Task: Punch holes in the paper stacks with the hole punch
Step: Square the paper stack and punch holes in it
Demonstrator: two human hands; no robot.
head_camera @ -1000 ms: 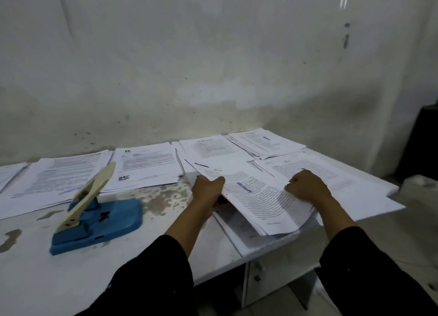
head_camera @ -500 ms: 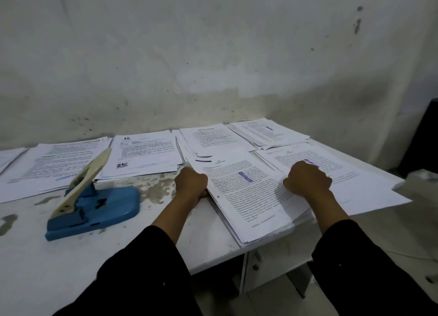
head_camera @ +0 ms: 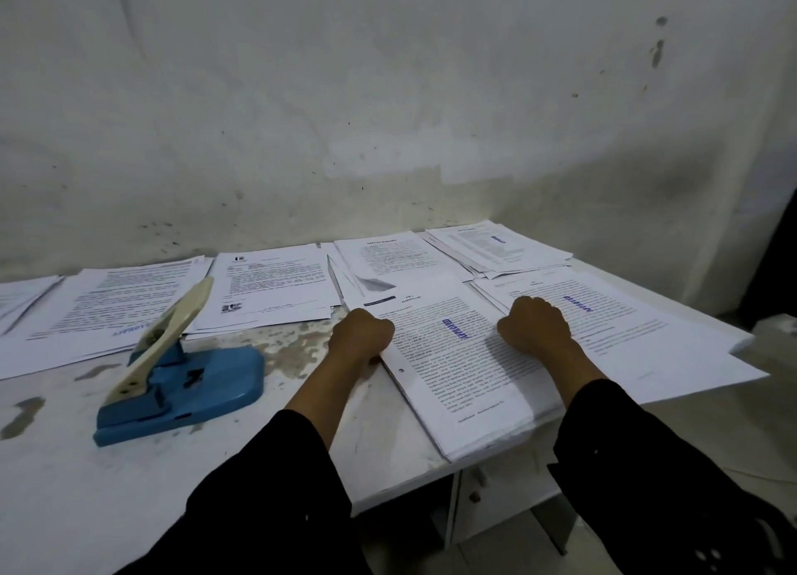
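Note:
A printed paper stack (head_camera: 448, 359) lies flat near the table's front right, with a punched hole showing by its left margin. My left hand (head_camera: 360, 335) grips the stack's left edge, fingers curled. On the stack's right side my right hand (head_camera: 534, 326) holds it with curled fingers. The blue hole punch (head_camera: 181, 380), its cream lever (head_camera: 168, 337) raised, stands on the table to the left of my left hand, apart from the stack.
Several other paper stacks line the back of the white table (head_camera: 64, 466) along the wall, such as a stack at the left (head_camera: 108, 315) and one at the back right (head_camera: 496, 246). More sheets (head_camera: 647, 337) overhang the table's right edge. A cabinet door (head_camera: 496, 492) sits below.
The stack, held tilted up off the table a second ago, now lies flat. Both hands came down with it and still hold its edges.

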